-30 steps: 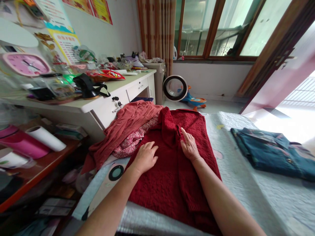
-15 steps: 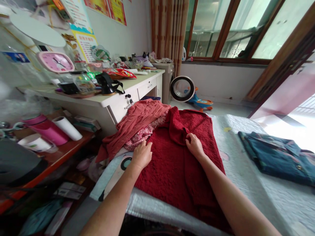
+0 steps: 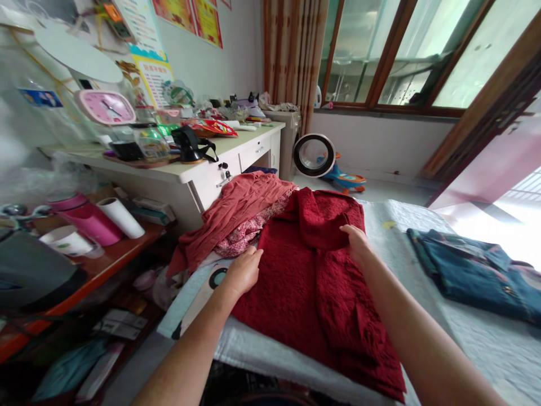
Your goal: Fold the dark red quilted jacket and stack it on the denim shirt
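On the pale quilt [image 3: 408,270], a red garment [image 3: 291,276] lies lengthwise near to far, both hands [image 3: 246,272] [image 3: 357,242] pinching its fabric.

No word or number can be read with certainty. On the yellow poster [image 3: 157,79] on the wall, a heading in Chinese characters is seen, with lines of smaller print under it, but all is too blurred. On the red-and-yellow sheets [image 3: 208,22] higher up, the markings are likewise unclear. On the pink clock [image 3: 107,107], the dial marks are too small to be read. On the blue label [image 3: 41,98], no lettering can be made out.
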Demonstrator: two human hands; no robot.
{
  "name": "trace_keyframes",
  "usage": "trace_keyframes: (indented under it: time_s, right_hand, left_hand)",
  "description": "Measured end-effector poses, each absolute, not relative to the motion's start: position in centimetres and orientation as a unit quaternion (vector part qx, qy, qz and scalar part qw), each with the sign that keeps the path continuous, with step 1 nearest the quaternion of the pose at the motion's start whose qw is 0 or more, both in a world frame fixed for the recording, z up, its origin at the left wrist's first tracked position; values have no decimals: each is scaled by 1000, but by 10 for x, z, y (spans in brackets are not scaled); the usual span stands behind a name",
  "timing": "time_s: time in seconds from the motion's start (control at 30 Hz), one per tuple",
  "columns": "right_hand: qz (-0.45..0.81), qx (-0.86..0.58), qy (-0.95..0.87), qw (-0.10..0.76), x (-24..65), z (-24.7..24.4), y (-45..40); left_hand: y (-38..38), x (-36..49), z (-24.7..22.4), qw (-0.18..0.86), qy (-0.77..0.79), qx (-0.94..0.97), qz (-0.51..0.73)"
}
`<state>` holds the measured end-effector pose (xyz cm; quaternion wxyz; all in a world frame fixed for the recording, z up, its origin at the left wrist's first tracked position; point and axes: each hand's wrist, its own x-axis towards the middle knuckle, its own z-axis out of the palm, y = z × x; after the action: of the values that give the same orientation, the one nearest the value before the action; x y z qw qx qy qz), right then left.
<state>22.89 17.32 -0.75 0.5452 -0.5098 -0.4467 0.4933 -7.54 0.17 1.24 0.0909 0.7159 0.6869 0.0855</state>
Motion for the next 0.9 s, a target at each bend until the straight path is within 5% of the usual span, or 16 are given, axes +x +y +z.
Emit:
trace_keyframes:
  time_s: [0.13, 0.5, 0.67, 0.9]
  right_hand:
    - [542, -497, -401, 546, 242, 4, 176]
    - [500, -283, -319, 754, 319, 80, 160]
    - [449, -364, -238, 780, 359, 52, 150]
    - [476, -481, -198, 709, 376, 4, 146]
  left_hand:
    - [3, -70, 17, 114, 662, 732, 112]
    - [-1, -27, 35, 235, 561, 769, 198]
    - [-4, -4, 26, 262, 527, 785, 195]
    - [-2, 15, 10, 278, 543, 781, 135]
